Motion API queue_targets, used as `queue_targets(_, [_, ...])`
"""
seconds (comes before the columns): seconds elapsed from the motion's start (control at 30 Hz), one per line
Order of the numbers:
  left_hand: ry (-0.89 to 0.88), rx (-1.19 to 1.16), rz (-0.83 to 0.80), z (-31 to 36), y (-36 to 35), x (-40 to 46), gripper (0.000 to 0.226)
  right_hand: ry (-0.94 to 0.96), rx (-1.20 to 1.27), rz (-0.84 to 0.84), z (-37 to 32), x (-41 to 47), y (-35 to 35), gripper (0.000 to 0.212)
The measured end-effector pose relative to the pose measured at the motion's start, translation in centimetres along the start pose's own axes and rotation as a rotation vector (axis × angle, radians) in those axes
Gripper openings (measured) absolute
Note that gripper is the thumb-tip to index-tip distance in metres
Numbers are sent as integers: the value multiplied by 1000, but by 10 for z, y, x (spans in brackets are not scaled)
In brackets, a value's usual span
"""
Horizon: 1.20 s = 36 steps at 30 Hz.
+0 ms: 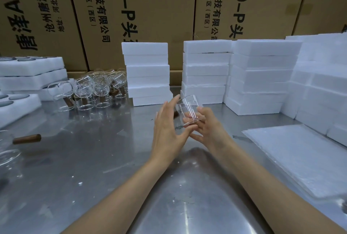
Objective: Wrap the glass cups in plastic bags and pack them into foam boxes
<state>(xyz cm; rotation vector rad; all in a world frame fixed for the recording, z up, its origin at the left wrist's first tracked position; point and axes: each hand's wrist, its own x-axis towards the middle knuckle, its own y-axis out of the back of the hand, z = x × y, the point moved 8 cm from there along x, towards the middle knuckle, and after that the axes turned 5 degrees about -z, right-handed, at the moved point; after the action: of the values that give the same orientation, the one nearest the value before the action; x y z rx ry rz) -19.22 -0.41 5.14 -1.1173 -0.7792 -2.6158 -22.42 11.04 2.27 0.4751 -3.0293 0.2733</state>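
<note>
Holding one clear glass cup (189, 110) tilted above the steel table (93, 158), our right hand (210, 130) curls its fingers round the base while our left hand (169, 130) stays flat and spread beside it.

We see the cup as smooth, thin-walled and cylindrical; its handle is hidden behind our hands. At ten o'clock more glass cups with brown wooden handles (93, 87) cluster together, their outlines hard to separate. Rough white foam boxes (205, 72) stack from twelve to three o'clock, a cloudy sheaf of plastic bags (300, 158) lies at three, cut off by the edge. The brushed table carries foam crumbs; printed cardboard cartons (159, 8) wall the back.
</note>
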Motion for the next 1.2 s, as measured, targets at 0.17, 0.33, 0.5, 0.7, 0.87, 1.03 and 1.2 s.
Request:
queue_targets(0.17, [-18, 64, 59, -4, 6, 2, 65, -8, -89, 0, -3, -3, -1, 58])
queue_targets(0.33, [-36, 169, 12, 0, 0, 2, 68, 108, -357, 131, -9, -4, 2, 70])
queue_targets(0.5, [-54, 136, 25, 7, 1, 0, 90, 98, -277, 224, -6, 0, 17, 42])
queue_targets(0.7, [5, 9, 26, 3, 3, 0, 97, -16, -2, 217, -1, -1, 23, 32])
queue_targets(0.87, [-4, -14, -12, 0, -2, 2, 63, -99, 18, 121, 6, -1, 14, 48])
queue_targets(1.03, [-14, 28, 100, -2, 9, 2, 61, -103, -16, 29, 4, -4, 4, 53])
queue_targets(1.2, [-43, 124, 130, 0, 11, 1, 61, 26, -212, 113, -6, -8, 6, 84])
